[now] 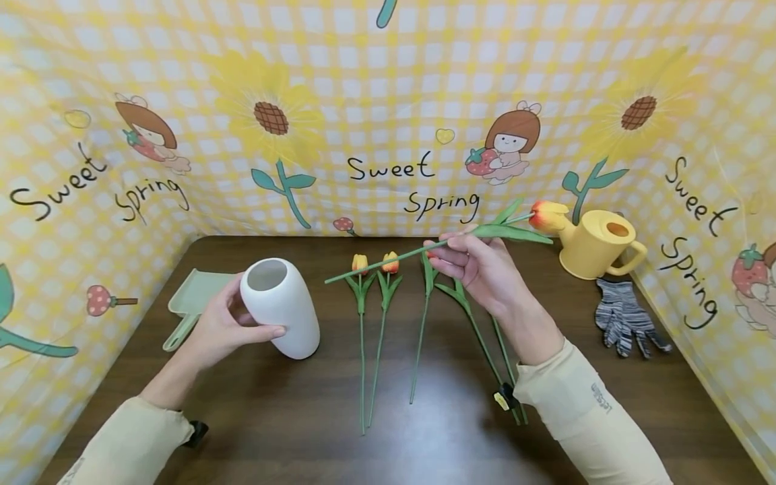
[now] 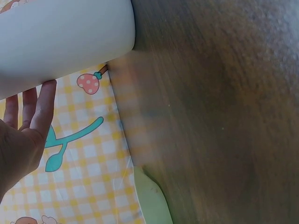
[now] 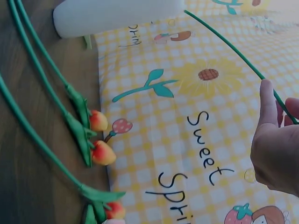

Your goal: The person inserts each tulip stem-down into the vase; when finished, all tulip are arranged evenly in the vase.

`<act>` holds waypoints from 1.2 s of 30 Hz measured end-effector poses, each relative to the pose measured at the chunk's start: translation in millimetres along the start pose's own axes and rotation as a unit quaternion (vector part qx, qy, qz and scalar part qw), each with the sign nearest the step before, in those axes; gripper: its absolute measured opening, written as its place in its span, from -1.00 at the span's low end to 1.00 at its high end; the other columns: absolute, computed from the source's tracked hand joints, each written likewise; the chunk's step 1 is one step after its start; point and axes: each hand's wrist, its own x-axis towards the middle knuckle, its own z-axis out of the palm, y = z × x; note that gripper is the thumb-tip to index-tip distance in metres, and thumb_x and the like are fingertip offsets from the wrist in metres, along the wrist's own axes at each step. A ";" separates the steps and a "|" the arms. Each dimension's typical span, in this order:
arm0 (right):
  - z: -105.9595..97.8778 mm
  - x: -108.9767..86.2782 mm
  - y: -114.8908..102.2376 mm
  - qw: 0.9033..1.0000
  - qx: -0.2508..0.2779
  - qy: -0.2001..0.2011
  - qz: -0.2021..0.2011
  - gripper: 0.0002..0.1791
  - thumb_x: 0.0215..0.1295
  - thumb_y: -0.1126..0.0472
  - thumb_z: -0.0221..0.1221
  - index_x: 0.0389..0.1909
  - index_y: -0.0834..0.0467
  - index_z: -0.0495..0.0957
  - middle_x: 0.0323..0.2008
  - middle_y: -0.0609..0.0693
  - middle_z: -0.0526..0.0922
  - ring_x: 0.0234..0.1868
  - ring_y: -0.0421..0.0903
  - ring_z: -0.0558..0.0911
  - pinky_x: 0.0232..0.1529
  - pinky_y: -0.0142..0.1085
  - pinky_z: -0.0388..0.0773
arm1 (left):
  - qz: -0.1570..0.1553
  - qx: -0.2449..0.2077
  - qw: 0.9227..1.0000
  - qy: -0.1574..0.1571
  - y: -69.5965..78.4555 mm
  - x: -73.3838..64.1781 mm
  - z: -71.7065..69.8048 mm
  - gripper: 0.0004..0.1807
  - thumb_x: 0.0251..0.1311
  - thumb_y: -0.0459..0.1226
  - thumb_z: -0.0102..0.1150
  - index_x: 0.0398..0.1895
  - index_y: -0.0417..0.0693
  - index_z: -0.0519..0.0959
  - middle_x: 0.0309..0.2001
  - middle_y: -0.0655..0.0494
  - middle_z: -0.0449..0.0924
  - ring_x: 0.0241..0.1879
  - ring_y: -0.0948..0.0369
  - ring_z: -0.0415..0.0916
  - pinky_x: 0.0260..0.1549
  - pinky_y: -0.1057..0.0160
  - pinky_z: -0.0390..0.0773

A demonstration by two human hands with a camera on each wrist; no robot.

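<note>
A white vase [image 1: 289, 313] stands tilted a little on the dark table, its round mouth facing up. My left hand [image 1: 227, 320] grips it from the left side, thumb across the front; in the left wrist view the fingers [image 2: 44, 105] touch its wall. Above the table, my right hand [image 1: 479, 266] pinches the green stem of an artificial tulip [image 1: 547, 215]. The red-yellow bloom points right, and the bare stem end points left toward the vase, apart from it in the head view. More tulips [image 1: 383, 303] lie on the table between and below the hands, some partly hidden by the right arm.
At the back right stands a yellow watering can [image 1: 593, 246], with a grey knitted glove [image 1: 627, 316] in front of it. A pale green dustpan [image 1: 197, 293] lies left of the vase. Checked cloth walls [image 1: 388, 101] enclose the table's back and sides.
</note>
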 end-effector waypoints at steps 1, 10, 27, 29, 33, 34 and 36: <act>2.4 1.2 -0.1 1.000 0.003 0.001 -0.002 -0.72 0.40 0.51 -0.02 -0.34 0.30 0.67 -0.29 0.16 0.75 -0.19 0.04 0.78 -0.05 -0.11 0.69 | -0.001 -0.002 1.000 0.000 -0.1 0.4 0.7 0.06 -0.24 -0.64 0.57 0.44 -0.08 0.32 0.20 -0.12 0.50 -0.02 0.09 0.65 -0.14 0.16 0.71; 32.0 13.8 -1.4 1.000 -0.009 -0.018 -0.009 -0.76 0.38 0.48 0.05 -0.40 0.24 0.64 -0.32 0.08 0.72 -0.17 0.03 0.78 -0.01 -0.07 0.68 | -0.014 0.003 1.000 0.002 4.0 -2.0 -3.5 0.06 -0.22 -0.62 0.58 0.45 -0.04 0.31 0.22 -0.12 0.49 0.00 0.09 0.63 -0.13 0.17 0.71; 72.4 33.2 -5.9 0.993 -0.064 -0.086 -0.040 -0.78 0.36 0.49 0.08 -0.34 0.26 0.68 -0.30 0.13 0.75 -0.17 0.03 0.78 0.06 0.05 0.62 | -0.008 0.002 1.000 0.001 -0.8 1.0 -1.9 0.06 -0.23 -0.61 0.59 0.44 -0.03 0.32 0.20 -0.12 0.50 0.00 0.08 0.64 -0.15 0.15 0.71; 76.8 35.6 -7.5 0.992 -0.073 -0.091 -0.048 -0.81 0.36 0.49 0.10 -0.33 0.26 0.68 -0.27 0.14 0.75 -0.15 0.04 0.77 0.08 0.07 0.60 | -0.009 -0.001 1.000 0.001 -0.6 1.5 -2.0 0.07 -0.23 -0.61 0.59 0.45 -0.03 0.32 0.20 -0.13 0.49 0.01 0.08 0.64 -0.14 0.15 0.71; 85.3 39.8 -9.9 0.989 -0.093 -0.094 -0.059 -0.82 0.37 0.47 0.11 -0.29 0.27 0.69 -0.24 0.14 0.73 -0.12 0.06 0.76 0.08 0.09 0.60 | -0.011 0.000 1.000 0.001 -0.9 0.7 -2.0 0.06 -0.24 -0.62 0.59 0.44 -0.04 0.32 0.20 -0.13 0.49 0.00 0.08 0.65 -0.14 0.13 0.71; 87.3 41.0 -10.6 0.989 -0.099 -0.096 -0.059 -0.83 0.37 0.46 0.12 -0.29 0.27 0.69 -0.23 0.15 0.73 -0.11 0.07 0.76 0.08 0.08 0.60 | -0.011 0.003 1.000 0.002 -0.9 0.9 -2.1 0.06 -0.24 -0.62 0.59 0.44 -0.04 0.32 0.20 -0.12 0.50 -0.01 0.09 0.65 -0.15 0.13 0.71; 91.5 42.9 -11.4 0.987 -0.110 -0.097 -0.063 -0.83 0.37 0.46 0.13 -0.28 0.27 0.69 -0.22 0.16 0.73 -0.11 0.09 0.76 0.08 0.09 0.60 | -0.012 0.005 1.000 0.002 -0.8 1.2 -2.2 0.06 -0.24 -0.61 0.59 0.43 -0.04 0.33 0.20 -0.12 0.50 -0.02 0.09 0.65 -0.15 0.13 0.72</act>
